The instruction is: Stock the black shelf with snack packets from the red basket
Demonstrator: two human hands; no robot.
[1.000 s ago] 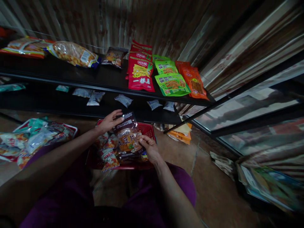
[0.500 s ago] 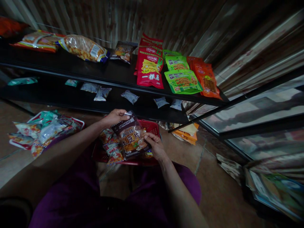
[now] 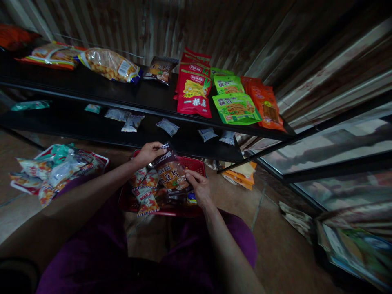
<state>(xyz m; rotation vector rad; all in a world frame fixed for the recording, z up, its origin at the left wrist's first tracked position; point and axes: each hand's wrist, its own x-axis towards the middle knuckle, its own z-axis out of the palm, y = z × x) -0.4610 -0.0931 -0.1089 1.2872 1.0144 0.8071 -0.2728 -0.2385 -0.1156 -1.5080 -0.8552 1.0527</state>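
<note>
Both my hands hold one dark brown snack bag (image 3: 172,174) over a red basket (image 3: 196,164) on the floor in front of my knees. My left hand (image 3: 150,152) pinches the bag's top corner, fingers closed. My right hand (image 3: 197,186) grips its lower right edge, fingers curled. Several smaller red and orange snack packets (image 3: 143,192) lie in the basket under the bag.
A black two-tier shelf (image 3: 92,92) stands ahead, its top holding red (image 3: 194,92), green (image 3: 235,107), orange (image 3: 267,107) and clear (image 3: 108,65) snack bags; small pale sachets (image 3: 131,121) line the lower tier. A second basket of packets (image 3: 55,171) sits left. Glass panels (image 3: 321,143) lean right.
The brown bag has tilted and dropped slightly toward the basket between my hands. My left hand's grip has tightened on its top corner.
</note>
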